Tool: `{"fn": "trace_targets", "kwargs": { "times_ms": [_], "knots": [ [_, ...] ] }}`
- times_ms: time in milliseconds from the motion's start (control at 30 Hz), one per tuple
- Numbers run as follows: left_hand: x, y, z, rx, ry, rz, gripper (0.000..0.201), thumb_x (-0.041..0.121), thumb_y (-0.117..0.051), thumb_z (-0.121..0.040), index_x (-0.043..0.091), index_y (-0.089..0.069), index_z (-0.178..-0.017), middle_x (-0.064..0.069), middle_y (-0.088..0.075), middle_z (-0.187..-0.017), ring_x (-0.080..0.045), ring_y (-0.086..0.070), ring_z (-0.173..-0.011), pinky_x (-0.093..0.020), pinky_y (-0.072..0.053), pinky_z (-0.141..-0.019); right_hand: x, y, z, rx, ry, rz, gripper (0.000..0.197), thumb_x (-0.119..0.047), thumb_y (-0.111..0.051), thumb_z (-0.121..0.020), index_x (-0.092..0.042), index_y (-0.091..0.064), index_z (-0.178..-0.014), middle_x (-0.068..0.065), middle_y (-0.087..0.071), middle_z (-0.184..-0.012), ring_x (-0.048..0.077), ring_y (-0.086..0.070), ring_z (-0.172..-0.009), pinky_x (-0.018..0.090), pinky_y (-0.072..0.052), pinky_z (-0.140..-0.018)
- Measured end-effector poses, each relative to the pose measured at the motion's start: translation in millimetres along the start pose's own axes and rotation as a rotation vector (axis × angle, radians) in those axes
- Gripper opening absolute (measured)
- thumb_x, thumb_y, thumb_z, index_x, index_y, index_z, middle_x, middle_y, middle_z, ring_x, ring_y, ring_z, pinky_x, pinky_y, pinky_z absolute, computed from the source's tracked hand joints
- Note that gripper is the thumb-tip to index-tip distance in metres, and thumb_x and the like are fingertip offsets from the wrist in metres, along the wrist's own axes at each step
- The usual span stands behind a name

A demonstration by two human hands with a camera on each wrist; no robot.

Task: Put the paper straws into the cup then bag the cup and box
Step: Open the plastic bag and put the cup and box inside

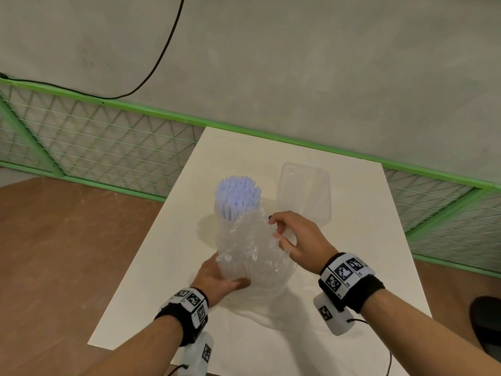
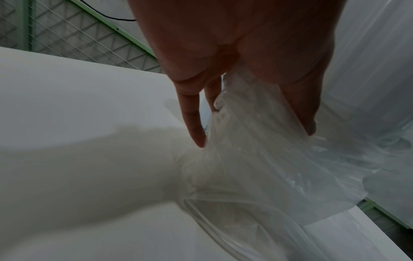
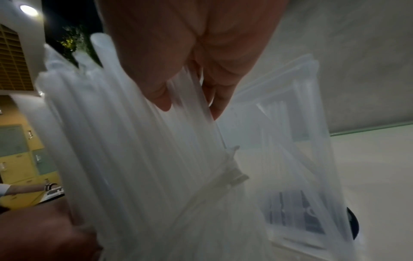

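A clear cup packed with pale blue-white paper straws stands on the white table. A crumpled clear plastic bag is gathered around the cup's lower part, and the straw tops stick out above it. My left hand grips the bag low on its near left side; in the left wrist view the bag film runs between the fingers and thumb of that hand. My right hand pinches the bag's right edge, close beside the straws. The clear box stands just behind, outside the bag.
The table's left edge drops to a brown floor. A green mesh fence and a grey wall run behind. A black cable hangs on the wall. A dark object sits at the far right.
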State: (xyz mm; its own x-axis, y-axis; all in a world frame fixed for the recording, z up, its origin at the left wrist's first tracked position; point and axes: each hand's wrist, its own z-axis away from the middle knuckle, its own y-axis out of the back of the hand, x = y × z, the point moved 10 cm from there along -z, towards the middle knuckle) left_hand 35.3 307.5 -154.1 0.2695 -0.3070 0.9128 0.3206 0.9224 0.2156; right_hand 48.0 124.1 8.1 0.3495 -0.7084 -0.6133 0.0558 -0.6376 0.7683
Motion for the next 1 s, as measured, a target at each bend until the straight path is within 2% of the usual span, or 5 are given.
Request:
{"fn": "trace_targets", "kwargs": {
  "times_ms": [333, 500, 667, 800, 1000],
  "knots": [
    [-2, 0, -2, -0.003, 0.009, -0.019, 0.070, 0.047, -0.093, -0.045, 0.030, -0.070, -0.109, 0.009, -0.076, -0.098, -0.009, -0.072, -0.095, -0.039, -0.056, -0.093, -5, 2, 3, 0.095, -0.081, -0.077, 0.011, -0.016, -0.051, -0.098, -0.024, -0.049, -0.104, -0.003, -0.060, -0.089, 0.010, -0.060, -0.076, 0.030, -0.052, -0.070],
    [-1, -2, -3, -0.007, -0.003, -0.015, 0.071, 0.049, -0.093, -0.046, 0.031, -0.069, -0.111, 0.010, -0.076, -0.101, -0.009, -0.071, -0.097, -0.040, -0.056, -0.094, -10, 18, -5, 0.236, 0.023, 0.046, 0.026, -0.013, -0.044, -0.095, -0.014, -0.061, -0.116, -0.009, -0.053, -0.090, 0.014, -0.057, -0.082, 0.023, -0.049, -0.079],
    [1, -3, -2, -0.006, -0.011, -0.009, 0.071, 0.047, -0.092, -0.048, 0.032, -0.068, -0.112, 0.011, -0.076, -0.102, -0.008, -0.071, -0.098, -0.040, -0.055, -0.095, 9, 13, -14, 0.188, -0.148, 0.012, 0.008, -0.022, -0.057, -0.098, -0.019, -0.054, -0.103, -0.018, -0.048, -0.086, 0.005, -0.047, -0.077, 0.016, -0.038, -0.064],
    [0, -2, -2, -0.010, -0.001, -0.013, 0.070, 0.048, -0.093, -0.049, 0.032, -0.068, -0.112, 0.011, -0.076, -0.102, -0.009, -0.071, -0.098, -0.041, -0.055, -0.095, 10, 4, -20, 0.123, -0.188, -0.170, 0.011, -0.012, -0.053, -0.097, -0.023, -0.056, -0.097, -0.006, -0.054, -0.073, 0.006, -0.046, -0.064, 0.025, -0.040, -0.057],
    [3, -2, -1, -0.014, -0.004, -0.014, 0.069, 0.047, -0.092, -0.049, 0.031, -0.069, -0.111, 0.012, -0.076, -0.100, -0.007, -0.071, -0.097, -0.039, -0.055, -0.095, -13, 51, -28, 0.359, 0.000, 0.005, 0.008, -0.017, -0.064, -0.094, -0.012, -0.070, -0.093, -0.011, -0.066, -0.080, 0.007, -0.062, -0.074, 0.017, -0.048, -0.073]
  ]
}}
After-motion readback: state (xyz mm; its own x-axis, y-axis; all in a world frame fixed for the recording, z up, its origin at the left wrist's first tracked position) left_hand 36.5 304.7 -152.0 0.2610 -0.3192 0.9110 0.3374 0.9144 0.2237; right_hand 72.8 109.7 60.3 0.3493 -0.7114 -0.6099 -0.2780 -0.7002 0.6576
